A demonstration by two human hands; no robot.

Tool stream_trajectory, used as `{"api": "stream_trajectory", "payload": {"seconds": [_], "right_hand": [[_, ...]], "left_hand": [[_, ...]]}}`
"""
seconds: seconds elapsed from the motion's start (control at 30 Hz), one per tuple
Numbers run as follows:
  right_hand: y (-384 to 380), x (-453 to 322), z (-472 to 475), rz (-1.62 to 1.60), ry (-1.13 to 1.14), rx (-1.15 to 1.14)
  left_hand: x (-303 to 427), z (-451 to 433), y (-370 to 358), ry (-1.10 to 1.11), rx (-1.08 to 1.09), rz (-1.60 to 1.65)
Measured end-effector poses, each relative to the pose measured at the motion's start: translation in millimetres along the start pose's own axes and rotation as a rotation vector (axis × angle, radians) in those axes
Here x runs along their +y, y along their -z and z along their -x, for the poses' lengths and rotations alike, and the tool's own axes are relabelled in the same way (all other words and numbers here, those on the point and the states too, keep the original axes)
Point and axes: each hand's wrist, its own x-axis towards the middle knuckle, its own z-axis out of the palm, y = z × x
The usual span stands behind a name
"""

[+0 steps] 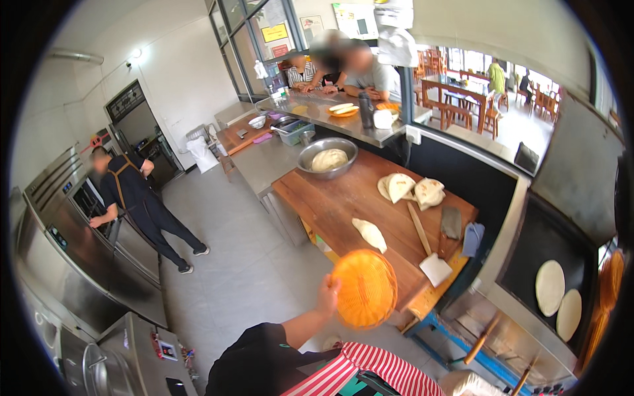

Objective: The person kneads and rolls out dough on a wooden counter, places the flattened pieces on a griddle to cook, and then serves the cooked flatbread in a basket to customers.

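My left hand point(328, 296) grips the rim of a round orange woven basket point(365, 289), tipped so that its broad face shows. I hold it in front of the near edge of a wooden work board point(327, 208). On the board, just past the basket, lies an elongated piece of dough point(370, 235). My right hand is out of view. Farther right on the board are a wooden-handled scraper point(435, 270) with a pale blade, a cleaver point(450, 222) and stacked flatbreads point(396, 187). A steel bowl point(305, 161) at the far end holds a dough mass point(329, 160).
Two flat dough rounds point(550, 288) lie on a black griddle point(520, 252) at the right. Several people lean on a steel counter point(317, 113) at the back. One person point(133, 190) stands at a steel refrigerator point(89, 232) on the left. A blue cloth point(473, 239) hangs at the board's edge.
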Motion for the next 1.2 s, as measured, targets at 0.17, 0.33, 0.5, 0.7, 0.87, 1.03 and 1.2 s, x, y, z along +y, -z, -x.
{"api": "stream_trajectory", "payload": {"seconds": [0.17, 0.33, 0.5, 0.7, 0.87, 1.03, 1.2], "right_hand": [[-113.9, -118.6, -29.6, -0.151, 0.047, -0.069], [-184.4, -219.7, -64.1, -0.252, 0.095, -0.049], [-220.1, -292.2, -89.7, -0.327, 0.146, -0.019], [-208.8, -334.0, -129.9, -0.422, 0.192, 0.044], [-189.8, -353.7, -158.4, -0.495, 0.204, 0.096], [-162.0, -376.8, -169.5, -0.535, 0.236, 0.194], [-138.1, -391.8, -172.8, -0.575, 0.265, 0.299]], "left_hand": [[83.9, -169.7, 81.9, 0.105, 0.186, 0.622], [208.0, -341.9, 143.2, 0.104, 0.234, 0.575], [284.0, -425.1, 150.0, -0.021, 0.082, 0.835], [314.0, -428.3, 137.5, -0.017, 0.058, 0.750], [324.4, -446.0, 157.3, -0.129, -0.048, 0.695], [336.6, -474.0, 142.8, -0.111, -0.034, 0.759], [327.0, -522.9, 145.0, -0.159, -0.131, 0.795]]}}
